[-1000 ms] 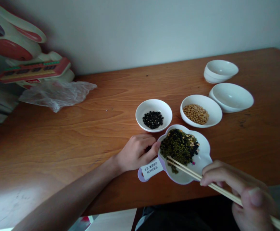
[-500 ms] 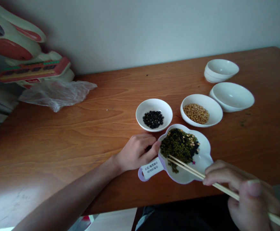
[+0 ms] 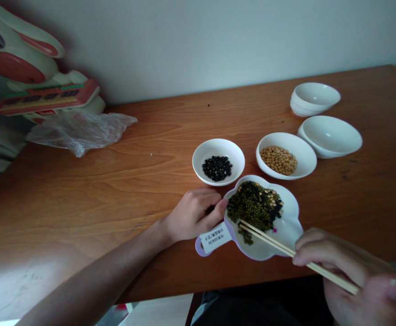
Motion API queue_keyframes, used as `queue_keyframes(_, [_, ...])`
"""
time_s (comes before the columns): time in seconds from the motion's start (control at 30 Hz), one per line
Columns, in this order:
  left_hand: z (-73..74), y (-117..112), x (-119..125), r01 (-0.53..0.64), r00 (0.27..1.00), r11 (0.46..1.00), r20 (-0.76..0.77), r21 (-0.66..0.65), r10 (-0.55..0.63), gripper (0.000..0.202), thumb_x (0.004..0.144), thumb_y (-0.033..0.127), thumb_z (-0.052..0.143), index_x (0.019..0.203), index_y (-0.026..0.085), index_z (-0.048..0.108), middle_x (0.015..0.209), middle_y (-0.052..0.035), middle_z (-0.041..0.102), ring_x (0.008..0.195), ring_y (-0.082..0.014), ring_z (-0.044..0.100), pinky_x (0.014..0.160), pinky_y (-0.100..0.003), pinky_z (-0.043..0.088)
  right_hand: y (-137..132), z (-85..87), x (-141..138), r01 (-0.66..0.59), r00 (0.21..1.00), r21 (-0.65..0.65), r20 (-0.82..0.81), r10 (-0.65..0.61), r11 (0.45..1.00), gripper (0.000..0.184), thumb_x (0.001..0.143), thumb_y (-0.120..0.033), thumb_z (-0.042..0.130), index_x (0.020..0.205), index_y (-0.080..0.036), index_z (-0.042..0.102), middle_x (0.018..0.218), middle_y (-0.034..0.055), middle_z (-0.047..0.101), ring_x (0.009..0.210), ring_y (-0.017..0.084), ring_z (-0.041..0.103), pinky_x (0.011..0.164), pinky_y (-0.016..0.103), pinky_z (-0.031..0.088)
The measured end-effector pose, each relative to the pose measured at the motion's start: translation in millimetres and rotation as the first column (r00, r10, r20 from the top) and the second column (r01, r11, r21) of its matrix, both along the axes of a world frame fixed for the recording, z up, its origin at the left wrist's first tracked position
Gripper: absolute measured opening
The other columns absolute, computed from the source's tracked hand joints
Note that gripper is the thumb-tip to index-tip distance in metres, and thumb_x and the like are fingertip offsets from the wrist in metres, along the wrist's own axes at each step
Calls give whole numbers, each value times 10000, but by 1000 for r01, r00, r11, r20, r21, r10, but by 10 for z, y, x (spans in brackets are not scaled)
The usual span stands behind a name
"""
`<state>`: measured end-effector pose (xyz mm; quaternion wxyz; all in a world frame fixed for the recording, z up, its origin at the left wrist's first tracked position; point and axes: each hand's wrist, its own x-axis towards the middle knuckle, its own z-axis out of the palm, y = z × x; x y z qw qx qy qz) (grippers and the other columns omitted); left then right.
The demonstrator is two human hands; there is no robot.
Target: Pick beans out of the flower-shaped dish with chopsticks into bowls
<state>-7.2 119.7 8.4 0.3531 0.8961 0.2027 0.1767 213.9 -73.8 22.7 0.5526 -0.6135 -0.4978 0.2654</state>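
Observation:
A flower-shaped white dish [image 3: 288,226] with a lilac handle and a white label [image 3: 214,237] holds a heap of mixed green, black and yellow beans [image 3: 255,206]. My left hand [image 3: 193,213] rests curled on the table, its thumb pressed against the dish's left rim. My right hand [image 3: 354,276] at the lower right grips a pair of wooden chopsticks [image 3: 269,240], whose tips lie at the near edge of the bean heap. Behind the dish stand a small white bowl of black beans [image 3: 218,161] and a white bowl of yellow soybeans [image 3: 285,155].
Two more white bowls [image 3: 330,136] [image 3: 314,98] stand at the back right of the wooden table [image 3: 82,194]. A crumpled clear plastic bag [image 3: 79,130] and a red-and-white appliance [image 3: 31,72] sit at the back left against the wall.
My right hand has drawn back slightly to the lower right; the chopstick tips stay at the near edge of the beans. The left hand has not moved.

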Motion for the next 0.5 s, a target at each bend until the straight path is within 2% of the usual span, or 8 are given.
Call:
queue_keyframes(0.1, [-8,0,2,-1,1000,1000,0,8,1,407,1092,284,439,693,197,441,675,24,480,625,-108,457,604,-270,372,48,37,-46,-17,1000,-5,3,17,1000,818,939,-851,237,709,-273,767,666,42,704,610,212,659,542,321,473])
queue_keyframes(0.2, [-25,2,2,-3,1000,1000,-6,15,3,409,1093,289,439,694,198,438,669,27,473,619,-107,445,596,-275,353,79,61,-54,-29,1000,-10,9,30,1000,813,931,-860,244,700,-271,754,652,32,691,597,203,647,530,313,470])
queue_keyframes(0.37, [-42,5,-2,4,1000,1000,-8,24,-4,411,1096,292,434,696,199,448,669,23,482,621,-112,448,598,-281,355,74,47,-19,-45,998,-16,38,45,999,814,955,-838,206,712,-276,743,668,25,700,606,205,656,539,316,473])
queue_keyframes(0.5, [-40,7,-2,4,1000,1000,-11,30,-3,414,1096,293,433,694,198,457,664,22,486,619,-113,453,593,-278,364,53,-19,79,-93,987,-3,129,93,996,809,1016,-743,149,744,-279,755,704,39,729,659,214,705,563,312,517])
